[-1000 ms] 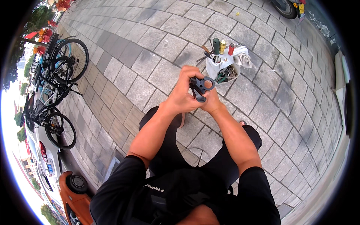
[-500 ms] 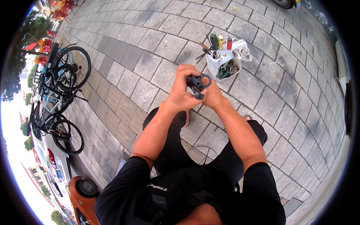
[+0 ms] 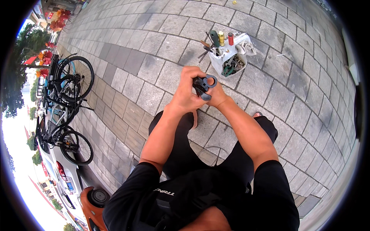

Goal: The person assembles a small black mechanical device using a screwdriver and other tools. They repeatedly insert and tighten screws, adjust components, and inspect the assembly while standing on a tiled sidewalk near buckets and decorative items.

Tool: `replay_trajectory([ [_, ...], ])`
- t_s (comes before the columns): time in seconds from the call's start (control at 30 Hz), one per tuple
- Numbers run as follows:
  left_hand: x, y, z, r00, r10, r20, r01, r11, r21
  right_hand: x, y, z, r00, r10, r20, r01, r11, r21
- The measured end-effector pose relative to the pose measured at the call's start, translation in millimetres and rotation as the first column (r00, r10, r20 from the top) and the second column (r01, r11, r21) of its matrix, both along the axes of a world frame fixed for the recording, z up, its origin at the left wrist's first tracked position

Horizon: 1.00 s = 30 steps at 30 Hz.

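Observation:
Both of my hands meet in front of me over the paving, around a small black part point(image 3: 204, 85) with a round ring at its right end. My left hand point(image 3: 186, 92) wraps it from the left, fingers curled over the top. Pressed against the part's right and lower side is my right hand point(image 3: 216, 97), mostly hidden behind the part and my left hand. Just beyond the hands, a white tool holder point(image 3: 231, 57) stands on the paving stones, with screwdrivers with green, yellow and red handles sticking up from it and more tools inside.
I am sitting or crouching on grey paving stones point(image 3: 154, 42), my knees in black trousers below the hands. A thin wire loop point(image 3: 210, 152) lies by my legs. Parked bicycles point(image 3: 63, 104) stand at the left, beside a white car point(image 3: 61, 177) and an orange vehicle point(image 3: 92, 204).
The view has shifted a little, so the tool holder now sits nearer the top edge. My hands stay closed on the black part, which has turned slightly between them.

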<state>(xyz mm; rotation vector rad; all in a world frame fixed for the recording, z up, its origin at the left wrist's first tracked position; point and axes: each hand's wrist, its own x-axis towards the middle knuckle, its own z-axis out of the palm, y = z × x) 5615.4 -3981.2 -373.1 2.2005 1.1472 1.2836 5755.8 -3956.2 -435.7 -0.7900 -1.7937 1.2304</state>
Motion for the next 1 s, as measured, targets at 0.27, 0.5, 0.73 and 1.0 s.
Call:
replay_trajectory([
  [0.27,-1,-1,-5,0.971,0.077,0.228,-0.048,0.990,-0.131,-5,4,-8,0.996,0.010,0.093,0.001,0.994,-0.110],
  [0.5,0,1,-5,0.994,0.035,0.100,-0.030,0.998,-0.052,-4,5,-11,0.999,0.010,0.039,-0.007,0.998,-0.065],
  [0.73,-4,0,-5,0.990,0.044,0.135,-0.037,0.998,-0.054,-1,6,0,0.997,-0.069,-0.037,0.072,0.993,0.098],
  [1.0,-6,10,5,0.990,0.033,0.139,-0.035,0.999,0.010,-1,21,0,0.987,-0.151,0.049,0.140,0.974,0.176],
])
